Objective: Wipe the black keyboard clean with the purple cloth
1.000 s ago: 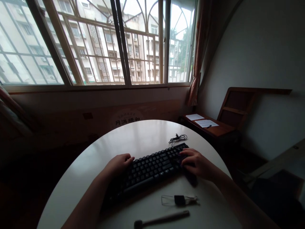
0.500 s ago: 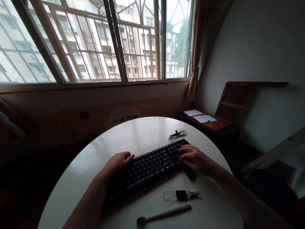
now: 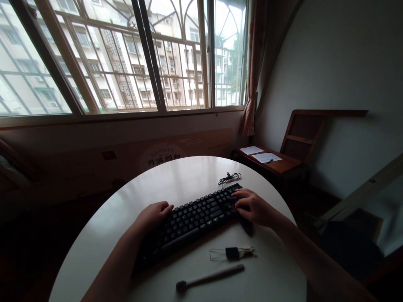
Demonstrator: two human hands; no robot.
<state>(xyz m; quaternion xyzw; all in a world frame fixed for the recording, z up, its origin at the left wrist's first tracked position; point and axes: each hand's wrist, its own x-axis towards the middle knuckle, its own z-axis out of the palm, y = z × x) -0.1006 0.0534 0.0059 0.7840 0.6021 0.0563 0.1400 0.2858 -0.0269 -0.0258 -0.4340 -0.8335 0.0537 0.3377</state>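
Observation:
A black keyboard (image 3: 192, 218) lies slanted on the round white table (image 3: 103, 218). At its left end, my left hand (image 3: 154, 216) is closed round the edge, thumb along the far side. My right hand (image 3: 258, 208) is over the right end, its bent fingers apart and touching the keys there. A dark shape (image 3: 246, 226) shows just below this hand; I cannot tell whether it is an object or shadow. Nearer me lie a wire keycap puller (image 3: 232, 253) with a black middle and a brush (image 3: 210, 278) with a long thin handle and dark bristles.
A coiled black cable (image 3: 230, 178) sits beyond the keyboard. Behind the table are a barred window (image 3: 176, 63) and a curtain (image 3: 250, 109). On the right, a wooden chair (image 3: 297, 144) carries paper sheets (image 3: 267, 157) and a pen.
The whole view has shifted slightly, so table and tools appear a little further left. Both hands keep their places on the keyboard, with only a slight shift in the right fingers.

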